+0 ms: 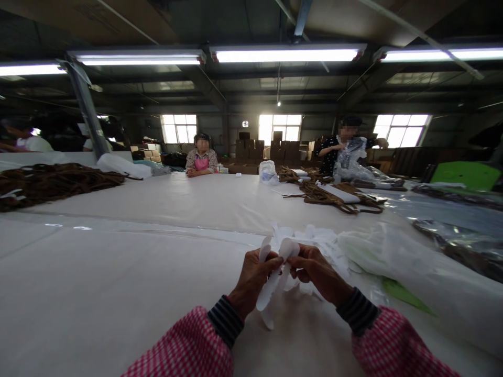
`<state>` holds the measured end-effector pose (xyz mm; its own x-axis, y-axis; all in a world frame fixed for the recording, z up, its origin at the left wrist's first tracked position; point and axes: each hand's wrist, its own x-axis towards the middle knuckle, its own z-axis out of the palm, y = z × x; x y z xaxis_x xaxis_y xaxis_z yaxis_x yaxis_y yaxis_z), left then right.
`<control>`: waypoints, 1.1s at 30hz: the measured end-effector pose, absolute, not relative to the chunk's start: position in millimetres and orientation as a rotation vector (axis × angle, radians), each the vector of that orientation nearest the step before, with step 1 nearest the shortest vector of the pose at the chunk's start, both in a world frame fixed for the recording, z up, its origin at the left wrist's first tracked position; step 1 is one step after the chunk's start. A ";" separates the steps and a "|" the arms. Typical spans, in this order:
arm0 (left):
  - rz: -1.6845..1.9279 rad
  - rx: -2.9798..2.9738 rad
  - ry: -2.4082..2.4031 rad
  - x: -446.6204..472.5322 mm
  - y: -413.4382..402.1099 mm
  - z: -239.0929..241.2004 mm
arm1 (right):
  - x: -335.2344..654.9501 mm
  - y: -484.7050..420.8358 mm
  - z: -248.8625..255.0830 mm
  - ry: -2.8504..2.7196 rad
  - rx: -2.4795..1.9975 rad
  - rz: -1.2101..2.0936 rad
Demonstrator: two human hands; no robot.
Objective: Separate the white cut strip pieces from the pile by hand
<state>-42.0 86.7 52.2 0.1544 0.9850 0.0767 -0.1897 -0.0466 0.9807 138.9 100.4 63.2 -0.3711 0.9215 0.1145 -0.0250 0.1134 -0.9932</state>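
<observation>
Near edge of worktop: my left hand and right hand pinch white strips; best kept aligned, fingers tight.

No legible text, label, brand, number or sign anywhere in view. White strips between left hand and right hand: blank. Stacked cardboard boxes at far wall: any markings too small and backlit to read. Clear plastic bags near a co-worker: no readable print.
</observation>
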 end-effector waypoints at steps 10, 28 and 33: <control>1.138 1.261 0.942 -41.7 86.2 52.6 | 137.1 102.7 59.5 -1.540 -0.987 1.288; 1.330 1.066 0.857 -46.6 90.9 53.0 | 130.4 99.0 60.3 -1.769 -1.077 0.807; 1.328 1.065 0.752 -40.5 85.0 49.6 | 108.0 86.1 49.0 -1.655 -0.907 1.272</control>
<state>-40.5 85.0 49.6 0.1348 0.9812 0.1380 -0.3860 -0.0762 0.9193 108.0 86.1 49.0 -0.3860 0.9034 0.1867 0.0520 0.2234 -0.9733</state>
